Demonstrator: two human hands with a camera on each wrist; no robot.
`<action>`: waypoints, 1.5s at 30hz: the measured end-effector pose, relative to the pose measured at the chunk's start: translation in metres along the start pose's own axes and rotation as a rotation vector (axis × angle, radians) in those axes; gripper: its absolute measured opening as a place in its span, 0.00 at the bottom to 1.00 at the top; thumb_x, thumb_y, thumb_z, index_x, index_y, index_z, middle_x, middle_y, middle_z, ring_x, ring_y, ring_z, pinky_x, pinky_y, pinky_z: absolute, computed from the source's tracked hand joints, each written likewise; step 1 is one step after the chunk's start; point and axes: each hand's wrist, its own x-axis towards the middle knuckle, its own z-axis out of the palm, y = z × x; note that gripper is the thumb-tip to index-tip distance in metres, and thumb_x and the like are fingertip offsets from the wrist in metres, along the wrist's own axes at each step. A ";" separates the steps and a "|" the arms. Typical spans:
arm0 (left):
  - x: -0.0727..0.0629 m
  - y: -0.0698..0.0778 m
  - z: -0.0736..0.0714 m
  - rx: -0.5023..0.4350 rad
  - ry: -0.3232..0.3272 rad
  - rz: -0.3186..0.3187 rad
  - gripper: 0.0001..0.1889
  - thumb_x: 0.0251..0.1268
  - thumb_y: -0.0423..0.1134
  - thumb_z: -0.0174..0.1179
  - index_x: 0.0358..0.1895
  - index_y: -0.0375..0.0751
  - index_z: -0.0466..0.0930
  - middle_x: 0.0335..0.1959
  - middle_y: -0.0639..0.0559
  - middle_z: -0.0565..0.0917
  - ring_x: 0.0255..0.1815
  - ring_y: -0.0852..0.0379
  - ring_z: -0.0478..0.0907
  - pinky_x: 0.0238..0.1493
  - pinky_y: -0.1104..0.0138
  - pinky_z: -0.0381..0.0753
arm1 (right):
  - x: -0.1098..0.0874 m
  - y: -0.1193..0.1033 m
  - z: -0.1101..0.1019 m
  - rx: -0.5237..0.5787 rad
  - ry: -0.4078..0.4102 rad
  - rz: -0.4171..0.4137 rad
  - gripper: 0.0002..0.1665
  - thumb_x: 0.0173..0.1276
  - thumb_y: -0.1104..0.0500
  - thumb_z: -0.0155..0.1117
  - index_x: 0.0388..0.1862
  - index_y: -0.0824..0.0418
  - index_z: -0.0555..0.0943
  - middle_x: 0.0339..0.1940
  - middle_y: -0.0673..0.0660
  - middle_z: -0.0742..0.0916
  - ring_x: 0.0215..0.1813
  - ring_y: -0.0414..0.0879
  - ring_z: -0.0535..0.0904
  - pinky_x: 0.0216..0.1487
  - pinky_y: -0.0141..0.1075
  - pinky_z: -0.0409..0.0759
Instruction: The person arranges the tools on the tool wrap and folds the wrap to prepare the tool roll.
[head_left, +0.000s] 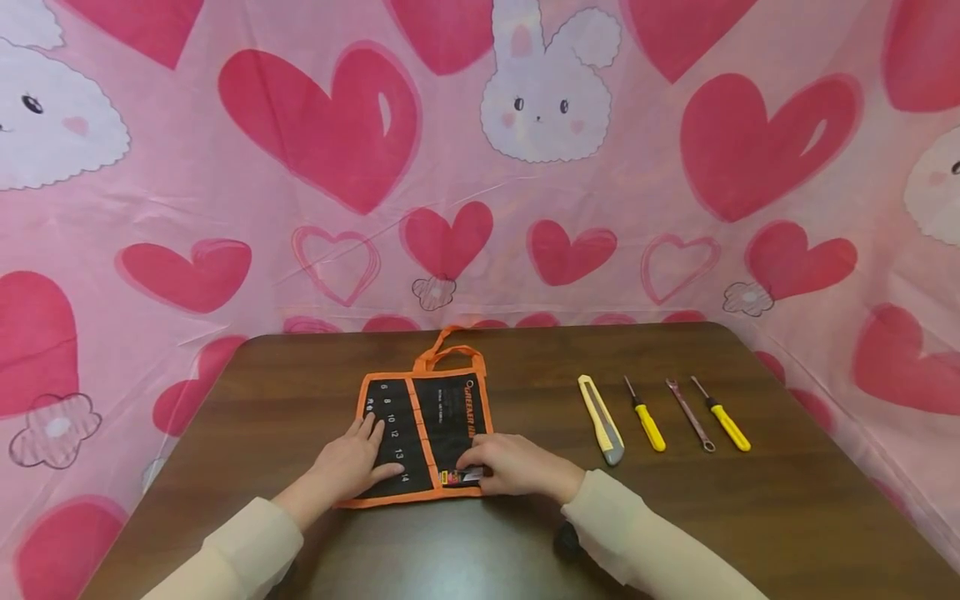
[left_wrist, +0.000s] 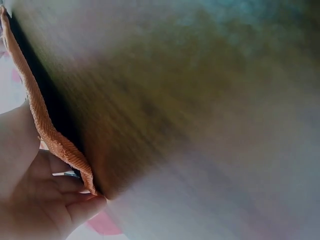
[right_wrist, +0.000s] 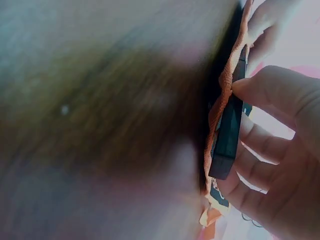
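A black tool pouch [head_left: 450, 408] with orange trim lies flat on the table, printed with a column of numbers on its left half. Across that left half rests my left hand [head_left: 348, 460], fingers extended and thumb spread; in the left wrist view, the left hand [left_wrist: 42, 200] is at the orange edge. At the pouch's lower right, my right hand [head_left: 521, 465] pinches a flat black case [right_wrist: 227, 135] between thumb and fingers. In the head view, this case [head_left: 452, 477] shows a yellow and red label close by the orange divider, its right end hidden by the hand.
Right of the pouch lie a yellow utility knife [head_left: 597, 417], a yellow-handled screwdriver [head_left: 649, 427], a wrench [head_left: 688, 412] and another yellow-handled screwdriver [head_left: 730, 427]. Orange straps [head_left: 450, 354] extend from the pouch's far edge. A pink curtain [head_left: 450, 183] hangs behind the wooden table [head_left: 300, 383].
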 end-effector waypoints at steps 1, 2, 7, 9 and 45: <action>0.000 0.000 0.000 0.001 0.000 0.000 0.44 0.55 0.64 0.56 0.62 0.26 0.65 0.63 0.29 0.63 0.64 0.34 0.59 0.53 0.46 0.69 | 0.002 0.000 0.000 0.003 -0.002 -0.004 0.16 0.57 0.61 0.67 0.45 0.52 0.84 0.30 0.43 0.77 0.28 0.35 0.68 0.28 0.24 0.69; 0.000 0.000 0.000 0.001 -0.002 -0.001 0.44 0.55 0.64 0.56 0.62 0.26 0.65 0.63 0.29 0.63 0.64 0.34 0.59 0.53 0.46 0.69 | 0.003 -0.001 0.000 0.005 -0.003 -0.007 0.16 0.57 0.61 0.67 0.46 0.52 0.84 0.30 0.44 0.77 0.28 0.35 0.68 0.27 0.24 0.69; 0.000 0.000 0.002 0.000 0.002 -0.003 0.45 0.54 0.65 0.55 0.62 0.26 0.66 0.63 0.29 0.64 0.64 0.34 0.59 0.53 0.46 0.69 | 0.012 -0.006 0.003 0.004 -0.003 -0.027 0.17 0.58 0.63 0.65 0.47 0.53 0.84 0.30 0.44 0.78 0.27 0.34 0.68 0.26 0.23 0.68; 0.000 0.000 0.002 -0.003 0.006 -0.003 0.45 0.54 0.65 0.55 0.62 0.26 0.66 0.63 0.29 0.64 0.64 0.34 0.59 0.53 0.46 0.69 | 0.016 -0.008 0.004 -0.001 0.004 -0.030 0.17 0.58 0.63 0.65 0.47 0.52 0.84 0.31 0.43 0.79 0.29 0.34 0.69 0.28 0.23 0.68; -0.003 0.001 -0.002 -0.033 -0.004 0.000 0.45 0.55 0.64 0.56 0.62 0.26 0.65 0.63 0.29 0.62 0.64 0.34 0.59 0.53 0.46 0.68 | 0.003 0.003 0.007 0.136 0.044 0.098 0.09 0.57 0.62 0.68 0.38 0.59 0.85 0.29 0.45 0.79 0.28 0.36 0.71 0.30 0.25 0.72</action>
